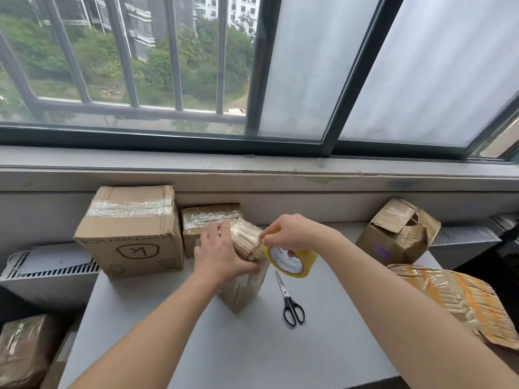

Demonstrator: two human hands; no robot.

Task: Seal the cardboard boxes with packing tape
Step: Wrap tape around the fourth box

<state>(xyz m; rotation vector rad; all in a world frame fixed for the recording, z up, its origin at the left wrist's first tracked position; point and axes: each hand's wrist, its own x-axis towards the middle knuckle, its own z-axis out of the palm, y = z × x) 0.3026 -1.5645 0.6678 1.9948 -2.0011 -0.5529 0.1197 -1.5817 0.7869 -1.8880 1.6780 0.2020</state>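
On the white table (252, 349), the fingers of the left hand (217, 255) gripped a small upright brown cardboard box (242, 293). The fingers of the right hand (292, 233) were clamped on a yellow packing tape roll (293, 263) just beside its top.

White surface (252, 346) is set under a dark-framed window (259, 66); frosted panes (309, 66) at right. Bars (123, 51), trees (196, 71) and apartment blocks (140, 29) are seen outside at left. Radiators (56, 272) are mounted either side.

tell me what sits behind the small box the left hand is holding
A taped box stands against the wall behind the small box. The left hand covers its lower front, so that part is unseen.
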